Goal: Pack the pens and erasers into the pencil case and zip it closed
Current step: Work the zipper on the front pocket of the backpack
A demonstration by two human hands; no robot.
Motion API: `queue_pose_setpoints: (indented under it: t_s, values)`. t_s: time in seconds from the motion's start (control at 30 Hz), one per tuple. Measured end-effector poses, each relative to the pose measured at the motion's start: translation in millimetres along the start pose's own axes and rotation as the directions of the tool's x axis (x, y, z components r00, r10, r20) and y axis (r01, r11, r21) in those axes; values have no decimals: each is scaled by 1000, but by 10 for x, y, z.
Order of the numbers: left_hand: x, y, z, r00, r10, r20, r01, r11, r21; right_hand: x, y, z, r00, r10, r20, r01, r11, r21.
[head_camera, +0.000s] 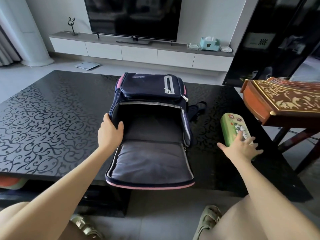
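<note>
Left hand (110, 129) grips the rim of the open navy backpack (152, 163) while the right hand (240, 148), fingers spread flat, rests on the green pencil case (232, 124) beside it; the backpack's white label (139, 76) cannot be read.

**No print clear enough to read**

Nothing in the frame can be read letter for letter. The backpack (149, 87), centre of the frame, carries 1 short line of white print on its top pocket. The line is upside down to the camera and too blurred to spell out. The TV (133, 14), top centre, has a small pale logo on its lower bezel, too small to make out. The green pencil case (232, 125), right of centre, shows a red stamp-like mark at its upper end among its pictures; any characters in it are illegible. The tissue box (209, 43), upper right, bears a dark bear figure, with no words legible.
</note>
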State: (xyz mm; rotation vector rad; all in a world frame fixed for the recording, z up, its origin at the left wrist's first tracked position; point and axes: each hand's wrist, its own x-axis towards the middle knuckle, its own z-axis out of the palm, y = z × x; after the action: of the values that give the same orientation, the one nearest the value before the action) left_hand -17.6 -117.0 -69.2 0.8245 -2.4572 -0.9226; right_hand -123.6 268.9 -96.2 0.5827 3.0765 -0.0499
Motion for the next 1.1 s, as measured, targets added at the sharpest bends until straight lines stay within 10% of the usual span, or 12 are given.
queue_pose_setpoints:
  t_s: [0.3,0.47,0.57,0.77,1.1]
  values:
    - [-205,-1,-13,996,80,46,-87,984,154,91,43,108,994,105,31,-109,944,311]
    - [-141,-77,-30,989,142,30,-145,974,176,-552,-15,-257,972,-65,226,-199,283,938]
    - [-66,-96,-96,978,206,25,-207,955,212,-1165,17,-562,947,-312,73,-18,175,984]
    - [48,124,-350,972,235,10,-233,956,179,-1631,-539,-776,739,-665,-111,623,611,488]
    - [-18,482,-535,913,397,90,-407,898,168,-1404,-1608,-675,786,-601,142,553,787,274]
